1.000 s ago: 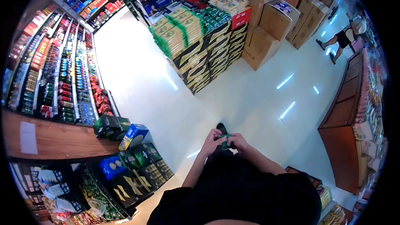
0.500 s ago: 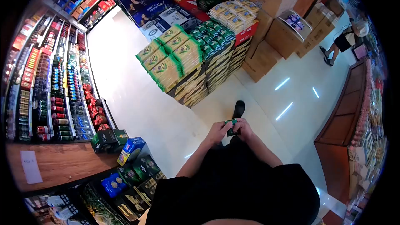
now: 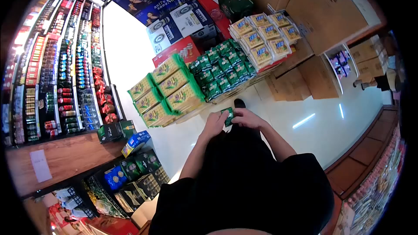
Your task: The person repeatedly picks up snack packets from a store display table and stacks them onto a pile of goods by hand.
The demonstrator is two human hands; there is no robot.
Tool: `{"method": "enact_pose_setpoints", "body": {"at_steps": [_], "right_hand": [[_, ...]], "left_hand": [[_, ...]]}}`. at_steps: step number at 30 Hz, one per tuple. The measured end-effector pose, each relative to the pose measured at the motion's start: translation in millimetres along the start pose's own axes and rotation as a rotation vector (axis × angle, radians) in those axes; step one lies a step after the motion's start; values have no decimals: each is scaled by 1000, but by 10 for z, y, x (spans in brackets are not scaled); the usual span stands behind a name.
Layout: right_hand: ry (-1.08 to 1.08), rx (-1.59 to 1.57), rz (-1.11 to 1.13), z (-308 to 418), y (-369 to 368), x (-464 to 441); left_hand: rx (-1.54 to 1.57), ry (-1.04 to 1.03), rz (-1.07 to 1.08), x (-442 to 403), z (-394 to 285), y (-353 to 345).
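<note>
A green packet [image 3: 228, 116] was held just below the centre of the frame. Its left side was gripped by the left hand [image 3: 214, 124] and its right side by the right hand [image 3: 247, 119]. The fingers of both were curled in and nearly closed, with only the packet held between them. How firmly it was pinched could not be told, and its far side was hidden.

A drop was judged the likeliest mishap: the packet was borne by the fingers alone, with no support seen beneath, so if the grip were loosened on both sides it could be let fall to the floor [image 3: 278, 113] or onto the shoe [image 3: 239, 103]. If it were pulled unevenly from its two sides, it could be torn and its contents spilled.

Green packs [image 3: 222, 67] were laid out above the hands, with yellow packs [image 3: 176, 89] to their left and small packs [image 3: 263, 39] to their upper right. If a forward step were taken with attention fixed on the packet, the near edge of the display could be bumped and yellow packs knocked loose. At the lower left, the blue box [image 3: 136, 142] by the right end of the table [image 3: 78, 154] could be brushed by an elbow if a sharp turn were made.
</note>
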State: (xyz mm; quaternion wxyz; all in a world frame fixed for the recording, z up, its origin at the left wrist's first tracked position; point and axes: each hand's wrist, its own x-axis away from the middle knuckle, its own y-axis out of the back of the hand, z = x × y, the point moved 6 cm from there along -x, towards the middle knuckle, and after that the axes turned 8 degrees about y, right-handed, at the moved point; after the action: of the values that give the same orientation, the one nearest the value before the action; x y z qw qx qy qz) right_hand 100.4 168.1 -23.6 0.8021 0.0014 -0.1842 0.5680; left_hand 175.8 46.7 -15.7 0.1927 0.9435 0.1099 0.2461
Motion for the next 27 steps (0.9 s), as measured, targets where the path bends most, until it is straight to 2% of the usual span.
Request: {"method": "enact_pose_setpoints", "body": {"at_steps": [4,8,11,15,17,19,22,25,27], "right_hand": [[24,-61,-102,294,438,-187],[142,174,-317,61,825,-473],[20,302,-317,438,930,-509],[4,417,-355,396,1032,-629],[-19,413,-384,420,1055,-651],[-27,435,-354,492,1054,-676],[-3,454,-271,540,1023,-799],[50,480,-185,608,975,-986],[92,505,-134,692,919,-1105]], "left_hand": [[1,127,-48,-488,-236,66],[-39,177,-244,-784,-403,122],[-16,200,-257,-906,-505,102],[-20,195,-305,-1004,-508,80],[-15,265,-294,-1029,-486,88],[-2,295,-330,-996,-465,96],[39,229,-499,-932,-456,178],[35,263,-640,-903,-465,344],[-2,267,-667,-964,-422,429]]}}
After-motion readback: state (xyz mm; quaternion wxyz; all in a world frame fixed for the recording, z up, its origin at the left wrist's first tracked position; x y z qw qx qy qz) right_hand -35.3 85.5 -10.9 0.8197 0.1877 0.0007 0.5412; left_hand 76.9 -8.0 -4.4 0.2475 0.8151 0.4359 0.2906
